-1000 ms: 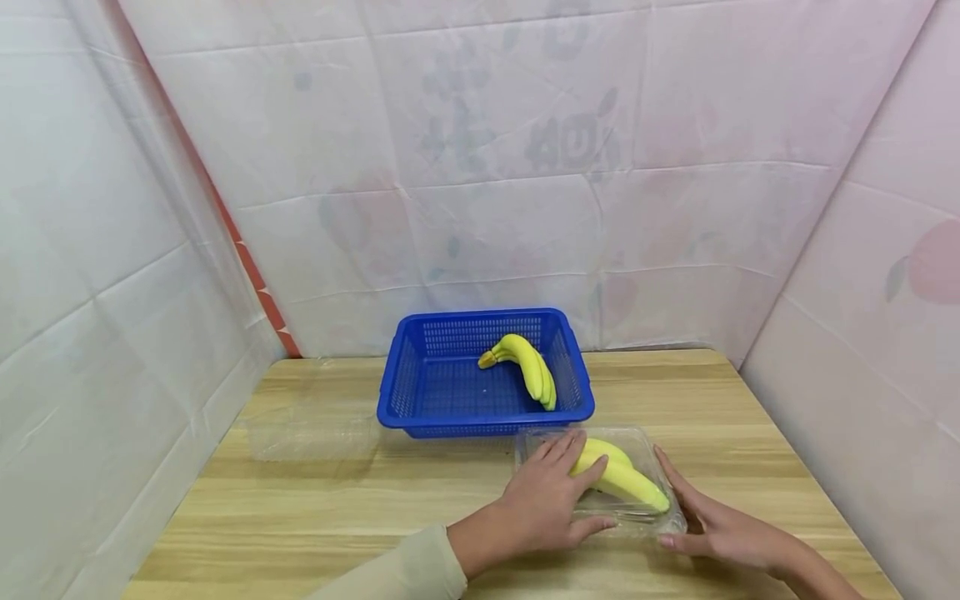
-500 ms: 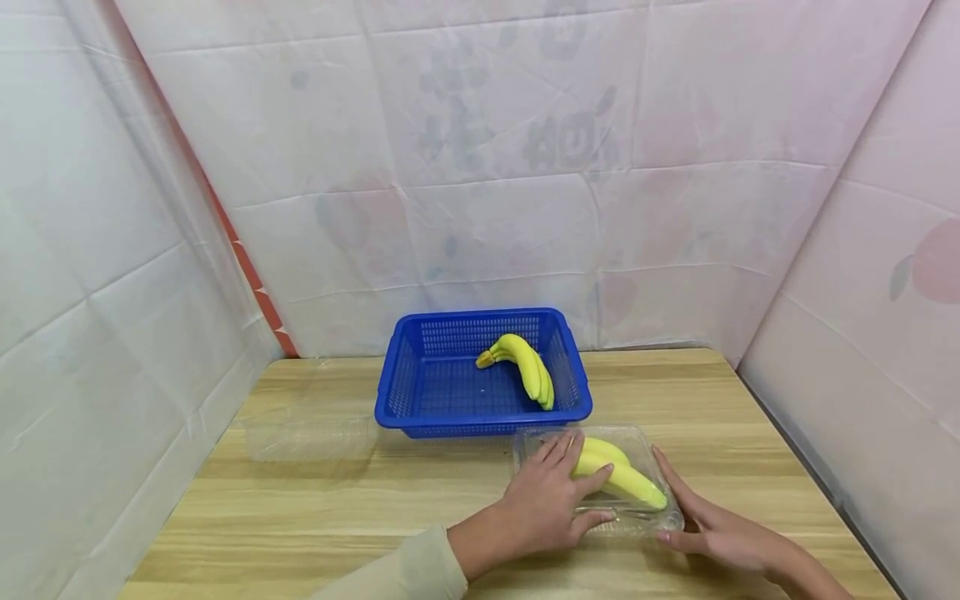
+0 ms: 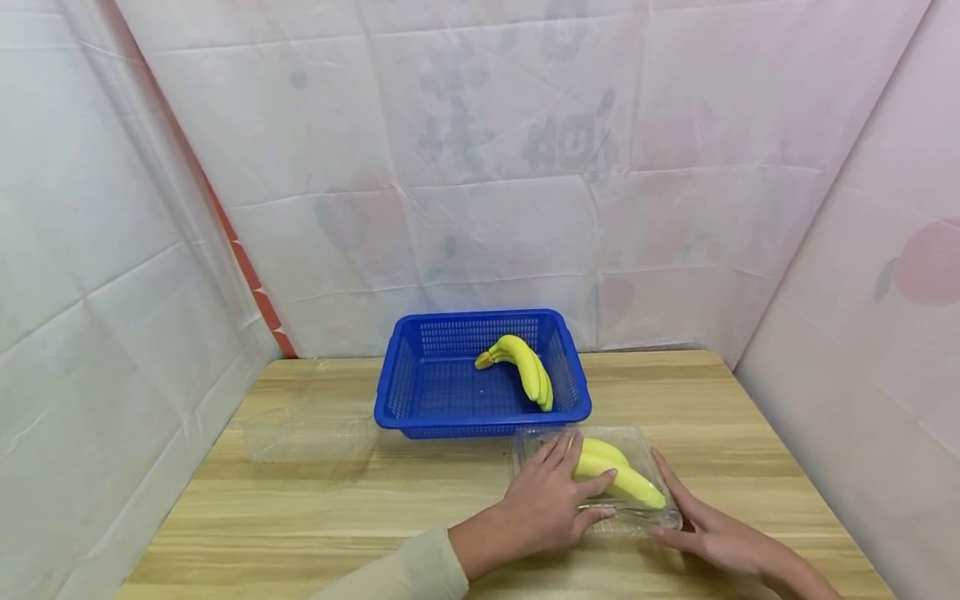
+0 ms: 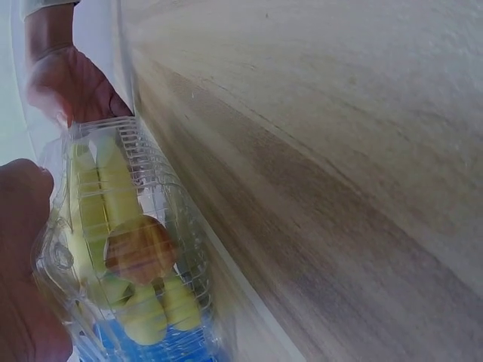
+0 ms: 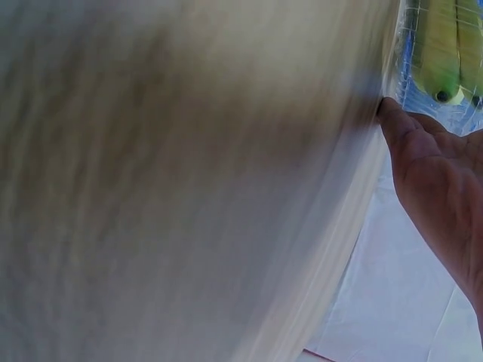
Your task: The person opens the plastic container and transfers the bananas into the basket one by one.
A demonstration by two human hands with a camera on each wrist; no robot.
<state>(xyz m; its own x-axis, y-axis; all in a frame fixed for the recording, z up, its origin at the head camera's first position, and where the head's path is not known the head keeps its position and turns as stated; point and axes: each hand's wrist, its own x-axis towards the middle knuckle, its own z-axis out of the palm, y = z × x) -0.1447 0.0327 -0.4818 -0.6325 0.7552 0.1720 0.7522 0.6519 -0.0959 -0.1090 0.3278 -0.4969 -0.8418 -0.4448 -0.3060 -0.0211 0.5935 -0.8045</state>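
Note:
A clear plastic box (image 3: 647,448) holding a yellow banana bunch (image 3: 626,482) lies on the wooden table (image 3: 337,517), just in front of a blue basket (image 3: 420,392). My left hand (image 3: 551,498) lies flat on the box's lid, fingers spread, thumb along the near edge. In the left wrist view a fingertip presses the clear lid (image 4: 155,188) over the bananas (image 4: 113,188). My right hand (image 3: 705,533) touches the box's right side with straight fingers. The right wrist view shows that hand (image 5: 438,173) against the box, the bananas (image 5: 445,45) behind the plastic.
A second banana bunch (image 3: 525,367) lies inside the blue basket. Another clear plastic box (image 3: 311,433) sits on the table to the left. White sheeting walls the table in at the back and on both sides.

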